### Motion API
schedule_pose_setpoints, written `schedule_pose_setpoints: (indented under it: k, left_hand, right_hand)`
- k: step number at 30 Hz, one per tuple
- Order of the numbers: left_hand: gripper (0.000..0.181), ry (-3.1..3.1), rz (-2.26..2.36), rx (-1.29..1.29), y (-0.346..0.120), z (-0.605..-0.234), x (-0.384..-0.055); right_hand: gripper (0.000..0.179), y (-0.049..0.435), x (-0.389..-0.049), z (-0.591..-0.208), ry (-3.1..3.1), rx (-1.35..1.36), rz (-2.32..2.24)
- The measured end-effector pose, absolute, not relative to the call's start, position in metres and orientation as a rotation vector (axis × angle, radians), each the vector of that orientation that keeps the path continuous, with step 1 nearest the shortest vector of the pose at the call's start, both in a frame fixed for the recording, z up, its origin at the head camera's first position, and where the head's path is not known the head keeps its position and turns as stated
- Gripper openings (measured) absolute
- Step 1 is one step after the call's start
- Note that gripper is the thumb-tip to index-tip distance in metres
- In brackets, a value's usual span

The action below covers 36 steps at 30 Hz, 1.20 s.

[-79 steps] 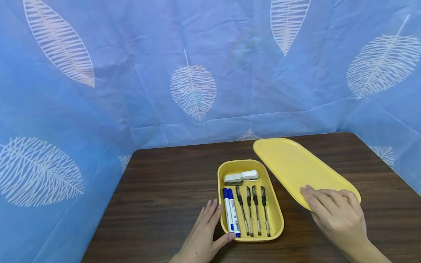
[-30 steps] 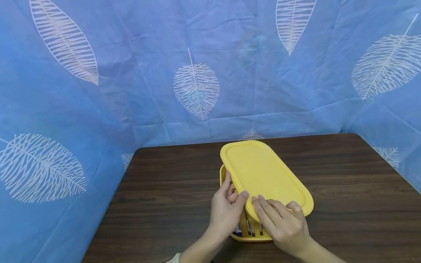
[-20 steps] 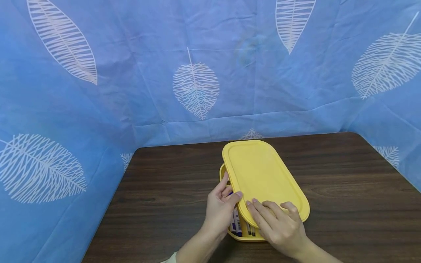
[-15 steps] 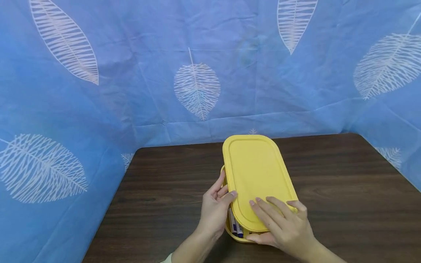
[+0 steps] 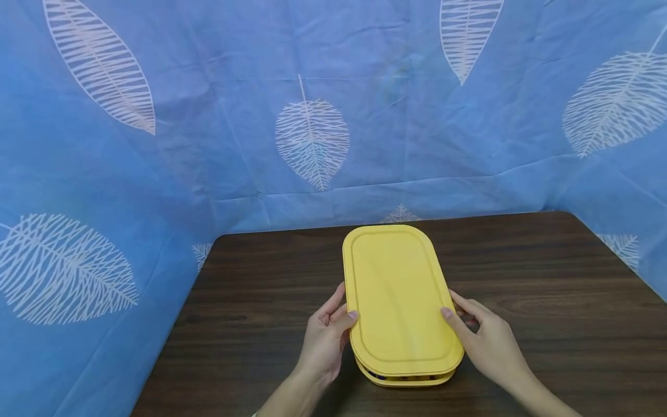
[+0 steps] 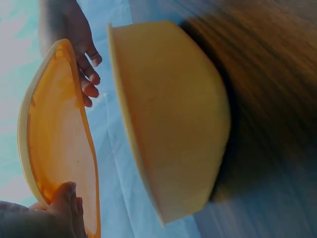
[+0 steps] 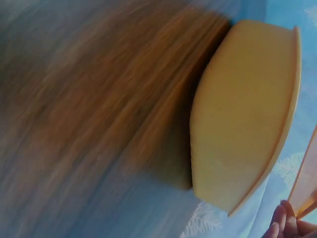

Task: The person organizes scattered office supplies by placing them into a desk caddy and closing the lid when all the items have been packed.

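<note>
A yellow rectangular lid (image 5: 398,295) with rounded corners is held over the yellow box (image 5: 409,383), hiding nearly all of it. My left hand (image 5: 320,344) grips the lid's left edge, thumb on top and fingers beneath. On the opposite long edge, my right hand (image 5: 492,341) pinches it likewise. In the left wrist view a gap separates the lid (image 6: 62,124) from the rim of the box (image 6: 173,114). The right wrist view shows the box wall (image 7: 242,114) and a corner of the lid (image 7: 308,173). Only dark slivers of the contents show at the near end.
The box stands on a dark wood-grain table (image 5: 250,324). Behind and on both sides hangs a blue cloth (image 5: 208,116) with white leaf prints; the table's far edge runs close to it.
The lid has swung from a slant at the right to line up over the box, covering the markers, pens and stapler. My right hand has moved from the lid's near end to its right edge.
</note>
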<state>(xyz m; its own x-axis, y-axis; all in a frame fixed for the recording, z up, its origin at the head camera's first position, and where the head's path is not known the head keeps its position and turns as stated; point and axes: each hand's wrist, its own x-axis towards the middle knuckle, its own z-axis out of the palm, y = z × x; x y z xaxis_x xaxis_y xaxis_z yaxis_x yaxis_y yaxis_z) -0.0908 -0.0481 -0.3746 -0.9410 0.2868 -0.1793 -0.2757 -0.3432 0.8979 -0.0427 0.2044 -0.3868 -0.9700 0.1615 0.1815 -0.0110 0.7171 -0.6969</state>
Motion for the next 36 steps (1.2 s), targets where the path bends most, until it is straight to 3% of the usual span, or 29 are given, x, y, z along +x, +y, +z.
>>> schedule_pose_setpoints:
  k: [6, 16, 36]
  left_hand:
    - [0.059, 1.797, 2.187, 0.132, -0.046, -0.386, -0.092]
    - [0.057, 2.666, 1.509, 0.351, -0.04, -0.398, -0.088]
    - [0.056, 2.62, 1.463, 0.311, -0.033, -0.412, -0.088]
  right_hand:
    - [0.055, 0.203, -0.042, -0.393, -2.712, -0.218, 1.231]
    - [0.066, 0.194, -0.037, -0.41, -2.776, -0.296, 1.28]
    - [0.06, 0.2, -0.04, -0.424, -2.864, -0.308, 1.244]
